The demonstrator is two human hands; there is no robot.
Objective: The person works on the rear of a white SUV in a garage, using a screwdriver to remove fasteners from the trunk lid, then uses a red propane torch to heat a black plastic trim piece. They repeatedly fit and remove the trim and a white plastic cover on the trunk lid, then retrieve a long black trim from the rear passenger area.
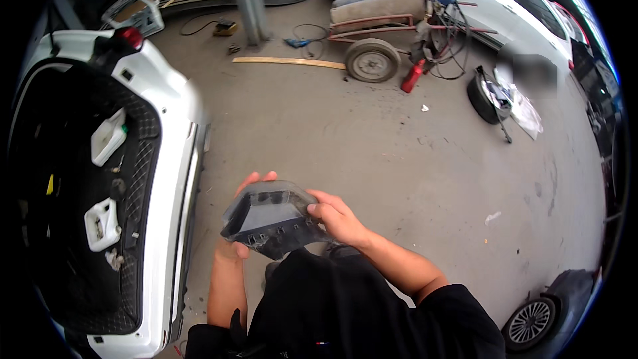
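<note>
A black plastic car trim piece (276, 218) is held in front of my body, between both hands. It has a raised rim around a recessed middle, and small clips run along its near edge. My left hand (234, 250) is closed on its left side; fingertips show over the far rim, while the palm is hidden behind the part. On the right edge, my right hand (340, 221) grips it with the thumb on top and the fingers round the far side.
At left stands a white car's open trunk (149, 226) with cut-open white jugs (103, 225) inside. Farther off are a metal post (247, 6), a wooden strip (289, 62), a two-wheeled gas-cylinder cart (375, 23), a red bottle (413, 76) and a black round tub (488, 100).
</note>
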